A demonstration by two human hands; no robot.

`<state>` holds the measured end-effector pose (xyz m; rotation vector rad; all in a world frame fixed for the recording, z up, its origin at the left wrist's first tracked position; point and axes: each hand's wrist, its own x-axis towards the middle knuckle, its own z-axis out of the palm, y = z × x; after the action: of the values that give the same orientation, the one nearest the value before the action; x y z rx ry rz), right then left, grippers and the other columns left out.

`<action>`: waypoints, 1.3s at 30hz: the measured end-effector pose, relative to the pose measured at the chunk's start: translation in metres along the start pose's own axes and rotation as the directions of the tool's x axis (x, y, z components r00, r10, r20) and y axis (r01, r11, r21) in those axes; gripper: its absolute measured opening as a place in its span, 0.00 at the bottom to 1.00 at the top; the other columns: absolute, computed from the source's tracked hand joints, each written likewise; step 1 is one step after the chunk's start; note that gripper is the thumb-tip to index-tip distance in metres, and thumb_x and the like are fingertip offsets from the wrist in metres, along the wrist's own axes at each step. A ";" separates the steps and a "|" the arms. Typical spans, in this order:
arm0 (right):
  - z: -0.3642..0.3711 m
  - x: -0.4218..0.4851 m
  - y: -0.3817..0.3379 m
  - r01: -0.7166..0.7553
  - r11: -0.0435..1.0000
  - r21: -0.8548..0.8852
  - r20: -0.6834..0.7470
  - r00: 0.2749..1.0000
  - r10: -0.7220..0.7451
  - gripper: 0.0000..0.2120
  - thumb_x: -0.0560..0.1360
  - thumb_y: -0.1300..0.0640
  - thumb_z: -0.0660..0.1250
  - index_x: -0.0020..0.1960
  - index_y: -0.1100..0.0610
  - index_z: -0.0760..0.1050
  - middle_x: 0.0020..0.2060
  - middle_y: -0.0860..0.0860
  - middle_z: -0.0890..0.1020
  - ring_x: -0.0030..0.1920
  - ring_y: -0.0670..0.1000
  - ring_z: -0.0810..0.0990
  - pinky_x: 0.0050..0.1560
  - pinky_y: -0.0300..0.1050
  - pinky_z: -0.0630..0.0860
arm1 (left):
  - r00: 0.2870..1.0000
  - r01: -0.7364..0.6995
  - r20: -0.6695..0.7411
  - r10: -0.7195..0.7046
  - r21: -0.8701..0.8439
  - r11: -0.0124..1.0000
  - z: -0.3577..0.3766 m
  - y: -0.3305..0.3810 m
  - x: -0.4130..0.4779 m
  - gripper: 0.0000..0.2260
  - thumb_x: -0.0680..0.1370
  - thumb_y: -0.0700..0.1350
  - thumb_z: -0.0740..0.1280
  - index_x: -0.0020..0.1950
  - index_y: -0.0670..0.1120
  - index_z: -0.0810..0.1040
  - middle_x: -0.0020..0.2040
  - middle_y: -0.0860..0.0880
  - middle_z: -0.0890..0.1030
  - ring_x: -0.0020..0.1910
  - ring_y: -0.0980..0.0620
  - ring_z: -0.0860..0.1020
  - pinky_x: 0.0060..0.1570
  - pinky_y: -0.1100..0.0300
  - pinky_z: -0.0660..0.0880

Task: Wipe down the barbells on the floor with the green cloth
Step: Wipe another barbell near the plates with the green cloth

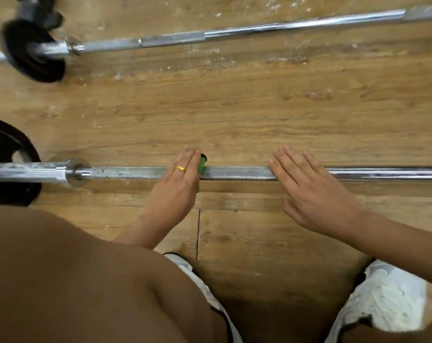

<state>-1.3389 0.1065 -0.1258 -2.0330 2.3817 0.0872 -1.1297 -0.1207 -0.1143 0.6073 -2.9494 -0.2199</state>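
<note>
My left hand (178, 180) presses the green cloth (202, 166) flat onto the near barbell (234, 173) while my right hand (309, 191), open and apart, steadies it against rolling.

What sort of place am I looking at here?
Probably a gym's weight area, though little beyond the floor shows. A nearer chromed steel barbell and a farther chromed steel barbell lie on the scuffed wooden plank floor, and the farther one carries a black round weight plate.
</note>
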 end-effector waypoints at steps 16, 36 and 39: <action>-0.001 -0.001 0.000 -0.010 1.000 0.004 0.042 0.999 0.010 0.37 0.76 0.51 0.57 0.81 0.63 0.51 0.79 0.61 0.57 0.80 0.60 0.53 0.79 0.58 0.51 | 0.968 0.233 -0.069 -0.241 -0.110 0.966 0.008 0.008 -0.012 0.28 0.76 0.24 0.59 0.77 0.33 0.62 0.75 0.35 0.68 0.78 0.37 0.61 0.74 0.43 0.66; -0.052 0.021 0.039 0.212 0.965 0.152 0.514 0.817 -0.260 0.45 0.82 0.42 0.55 0.67 0.49 0.14 0.77 0.50 0.30 0.76 0.44 0.30 0.75 0.34 0.35 | 0.983 0.156 -0.078 -0.164 -0.103 0.982 0.010 -0.010 -0.014 0.25 0.78 0.28 0.60 0.76 0.32 0.64 0.75 0.34 0.68 0.78 0.36 0.60 0.75 0.43 0.63; -0.076 0.036 0.046 0.319 0.932 0.170 0.575 0.737 -0.357 0.44 0.82 0.41 0.53 0.66 0.46 0.14 0.77 0.49 0.29 0.75 0.41 0.30 0.70 0.29 0.31 | 0.976 0.157 -0.132 -0.174 -0.132 0.979 0.016 -0.010 -0.015 0.26 0.77 0.26 0.59 0.76 0.32 0.63 0.75 0.34 0.68 0.79 0.36 0.59 0.76 0.44 0.61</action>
<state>-1.3879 0.0745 -0.0501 -1.9790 1.5912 0.5570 -1.1149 -0.1218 -0.1332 0.8169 -2.7264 -0.3528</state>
